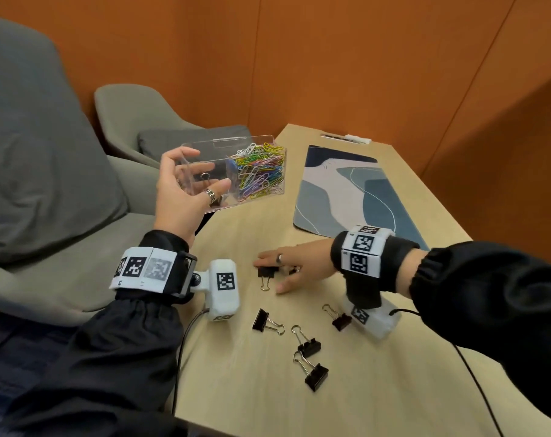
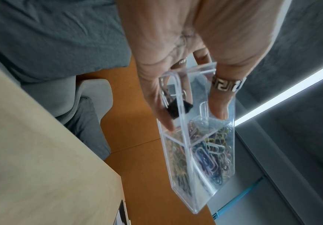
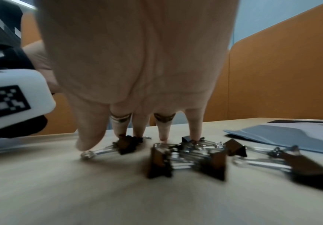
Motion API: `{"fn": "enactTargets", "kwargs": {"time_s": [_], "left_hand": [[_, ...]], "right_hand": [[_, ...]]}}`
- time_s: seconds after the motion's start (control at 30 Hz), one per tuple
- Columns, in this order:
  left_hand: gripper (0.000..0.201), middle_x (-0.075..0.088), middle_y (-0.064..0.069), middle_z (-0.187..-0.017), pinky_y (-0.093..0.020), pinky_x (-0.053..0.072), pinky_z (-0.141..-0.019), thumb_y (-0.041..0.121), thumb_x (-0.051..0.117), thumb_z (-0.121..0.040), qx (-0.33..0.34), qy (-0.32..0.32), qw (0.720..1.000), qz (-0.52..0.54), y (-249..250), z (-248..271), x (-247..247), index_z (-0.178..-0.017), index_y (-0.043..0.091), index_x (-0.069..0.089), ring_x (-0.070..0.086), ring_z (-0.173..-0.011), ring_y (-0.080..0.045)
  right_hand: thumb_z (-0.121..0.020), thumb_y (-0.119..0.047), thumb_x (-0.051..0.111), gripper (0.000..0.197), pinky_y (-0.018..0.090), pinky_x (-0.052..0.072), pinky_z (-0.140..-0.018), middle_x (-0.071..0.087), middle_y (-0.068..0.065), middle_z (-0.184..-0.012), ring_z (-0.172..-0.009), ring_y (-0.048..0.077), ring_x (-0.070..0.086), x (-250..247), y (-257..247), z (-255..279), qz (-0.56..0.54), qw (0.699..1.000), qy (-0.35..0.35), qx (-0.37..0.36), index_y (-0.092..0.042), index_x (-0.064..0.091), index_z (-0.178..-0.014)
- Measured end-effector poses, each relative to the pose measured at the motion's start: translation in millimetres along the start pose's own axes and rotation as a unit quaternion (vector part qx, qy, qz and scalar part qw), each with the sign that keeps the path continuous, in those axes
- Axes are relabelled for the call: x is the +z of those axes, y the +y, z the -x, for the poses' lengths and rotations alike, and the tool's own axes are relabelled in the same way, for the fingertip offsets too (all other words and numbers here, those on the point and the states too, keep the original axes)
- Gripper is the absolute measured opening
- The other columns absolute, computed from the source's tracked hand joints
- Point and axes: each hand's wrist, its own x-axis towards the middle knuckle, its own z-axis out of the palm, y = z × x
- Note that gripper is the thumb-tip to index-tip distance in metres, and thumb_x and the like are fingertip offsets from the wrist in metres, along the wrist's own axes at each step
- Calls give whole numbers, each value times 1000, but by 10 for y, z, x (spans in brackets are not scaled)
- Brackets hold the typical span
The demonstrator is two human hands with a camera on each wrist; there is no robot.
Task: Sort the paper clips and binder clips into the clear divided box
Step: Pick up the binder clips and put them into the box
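Observation:
My left hand (image 1: 201, 171) grips the clear divided box (image 1: 258, 197), held tilted in the air over the table's left edge. Its right compartment is packed with coloured paper clips (image 1: 261, 171); the left one holds a single black binder clip (image 1: 204, 176). The left wrist view shows my thumb and fingers (image 2: 219, 106) clamped on the box (image 2: 205, 175). My right hand (image 1: 275, 274) lies low on the table, fingers straight, its fingertips (image 3: 121, 130) touching a black binder clip (image 1: 264, 272) (image 3: 126, 144). Several more binder clips (image 1: 312, 345) lie loose nearer to me.
A blue patterned mat (image 1: 346, 190) lies on the wooden table (image 1: 242, 405) beyond my right hand. Grey armchairs (image 1: 47, 152) stand left of the table, with orange walls behind. Cables from both wrist cameras trail over the table's near part.

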Motion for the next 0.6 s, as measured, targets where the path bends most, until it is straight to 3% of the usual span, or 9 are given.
{"fn": "enactTargets", "kwargs": {"time_s": [0.13,0.23,0.27,0.33,0.43,0.6], "left_hand": [[51,61,-11,-110,-34,58,-60,-5,71,-74,-6,-15,1000,-3,-20,10,14,-98,32,44,64,-83,-19],[51,60,-10,-110,-36,58,-60,-5,71,-74,-11,-24,1000,-4,-26,19,36,-97,32,44,64,-83,-18],[51,60,-9,-109,-35,58,-59,-5,71,-74,-11,-27,1000,-4,-24,25,48,-97,32,44,63,-82,-17],[51,60,-8,-107,-32,57,-57,-5,71,-74,-9,-31,999,-9,-20,41,65,-97,31,44,63,-80,-15],[51,60,-6,-105,-34,58,-59,-6,71,-74,-7,-39,999,-17,-14,53,82,-97,31,44,64,-79,-12],[51,61,-4,-105,-45,58,-67,-5,72,-73,-13,-45,999,-22,-35,47,83,-96,32,45,64,-83,-17]], "right_hand": [[-86,-50,56,69,37,20,-117,13,-14,-157,-141,12,24,121,220,221,-6,1000,-4,19,-39,22,-146],[-81,-47,65,57,33,30,-112,41,-9,-144,-133,13,37,113,329,312,-89,989,111,41,-35,46,-133],[-79,-47,68,58,32,32,-110,43,-7,-141,-131,14,39,97,367,323,-110,980,154,61,-33,48,-131],[-74,-51,70,70,35,31,-111,34,-3,-144,-134,17,35,67,440,329,-128,972,166,108,-36,40,-135],[-70,-52,73,88,41,27,-114,21,-2,-151,-139,21,27,96,501,329,-145,975,92,141,-44,23,-141],[-66,-51,77,78,41,26,-114,31,-4,-144,-135,20,26,215,457,284,-129,978,108,126,-46,39,-133]]}}
